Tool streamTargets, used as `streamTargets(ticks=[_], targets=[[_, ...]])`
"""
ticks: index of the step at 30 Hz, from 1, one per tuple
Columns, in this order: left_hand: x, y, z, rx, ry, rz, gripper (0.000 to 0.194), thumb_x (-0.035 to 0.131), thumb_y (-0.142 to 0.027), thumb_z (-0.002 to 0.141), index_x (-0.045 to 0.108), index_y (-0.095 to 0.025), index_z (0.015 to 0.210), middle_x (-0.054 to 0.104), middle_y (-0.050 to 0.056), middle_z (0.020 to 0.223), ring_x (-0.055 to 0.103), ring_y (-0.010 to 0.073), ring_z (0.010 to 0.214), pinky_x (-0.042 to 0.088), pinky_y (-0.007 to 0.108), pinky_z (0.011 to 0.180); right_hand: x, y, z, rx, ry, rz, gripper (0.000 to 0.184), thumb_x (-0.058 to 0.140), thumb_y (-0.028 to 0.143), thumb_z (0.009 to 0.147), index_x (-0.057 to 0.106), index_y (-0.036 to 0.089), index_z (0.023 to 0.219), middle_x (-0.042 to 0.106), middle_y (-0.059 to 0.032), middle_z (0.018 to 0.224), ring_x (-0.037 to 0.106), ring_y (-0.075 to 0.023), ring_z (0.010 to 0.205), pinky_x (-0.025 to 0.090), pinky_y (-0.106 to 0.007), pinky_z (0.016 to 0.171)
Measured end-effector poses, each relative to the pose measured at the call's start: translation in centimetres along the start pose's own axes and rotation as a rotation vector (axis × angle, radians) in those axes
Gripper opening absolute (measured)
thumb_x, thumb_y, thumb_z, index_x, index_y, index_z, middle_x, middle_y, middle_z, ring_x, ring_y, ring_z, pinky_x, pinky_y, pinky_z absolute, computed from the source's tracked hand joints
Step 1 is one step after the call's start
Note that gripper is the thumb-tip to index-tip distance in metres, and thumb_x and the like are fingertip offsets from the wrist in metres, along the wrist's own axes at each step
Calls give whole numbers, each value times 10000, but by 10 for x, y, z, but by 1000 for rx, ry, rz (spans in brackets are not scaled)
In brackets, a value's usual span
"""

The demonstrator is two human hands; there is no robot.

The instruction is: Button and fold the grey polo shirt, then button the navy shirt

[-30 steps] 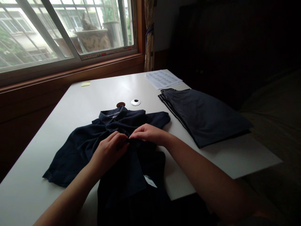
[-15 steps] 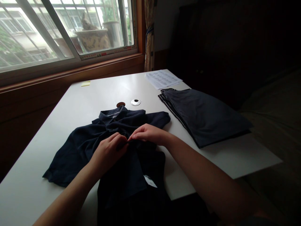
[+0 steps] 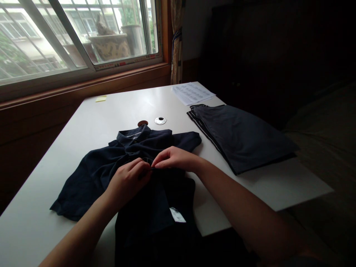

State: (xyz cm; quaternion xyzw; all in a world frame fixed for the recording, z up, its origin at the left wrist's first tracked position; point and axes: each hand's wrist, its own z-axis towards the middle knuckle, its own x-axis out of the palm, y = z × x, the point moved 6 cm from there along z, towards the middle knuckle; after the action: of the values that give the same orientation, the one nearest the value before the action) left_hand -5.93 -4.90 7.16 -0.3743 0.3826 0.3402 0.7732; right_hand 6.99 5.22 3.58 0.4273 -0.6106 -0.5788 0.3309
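Observation:
A dark navy collared shirt lies front up on the white table, its collar towards the window and its lower part hanging over the near edge. My left hand is closed on the shirt's front placket. Close beside it, my right hand pinches the same placket edge between thumb and fingertips. The fingertips of both hands almost meet; whether a button sits between them is hidden. A white care label shows on the inner side of the shirt, below my right hand.
Folded dark trousers with a striped waistband lie on the right of the table. Behind them are printed sheets. A cable hole and its round silver cover are beyond the collar. Yellow sticky notes lie at the far left.
Both hands stay at the placket with only small finger shifts. My right fingers have bent slightly, and the care label has turned a little more into view.

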Motion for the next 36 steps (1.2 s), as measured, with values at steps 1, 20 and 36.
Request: streamTargets(ticks=[1,20,36], targets=[[-1,-1,0,12,-8,6,29,595,-166,926,619,-180,918,623,12,833,576,112,663,450,210,590,1,0,0,-8,6,-1,293,757,352,777,792,157,993,686,-11,780,526,-113,680,380,-232,625],[-7,-9,-3,146,-86,112,29,604,-176,934,611,-185,961,655,23,884,605,127,709,476,237,628,6,0,0,-3,46,14,316,779,333,778,764,156,1039,720,-28,884,628,-150,816,453,-248,738],[-8,-10,1,77,-90,31,57,598,-134,920,596,-189,938,661,44,981,653,149,872,544,263,759,5,1,1,-13,9,36,275,787,326,759,765,146,966,683,-3,794,589,-121,735,415,-228,680]])
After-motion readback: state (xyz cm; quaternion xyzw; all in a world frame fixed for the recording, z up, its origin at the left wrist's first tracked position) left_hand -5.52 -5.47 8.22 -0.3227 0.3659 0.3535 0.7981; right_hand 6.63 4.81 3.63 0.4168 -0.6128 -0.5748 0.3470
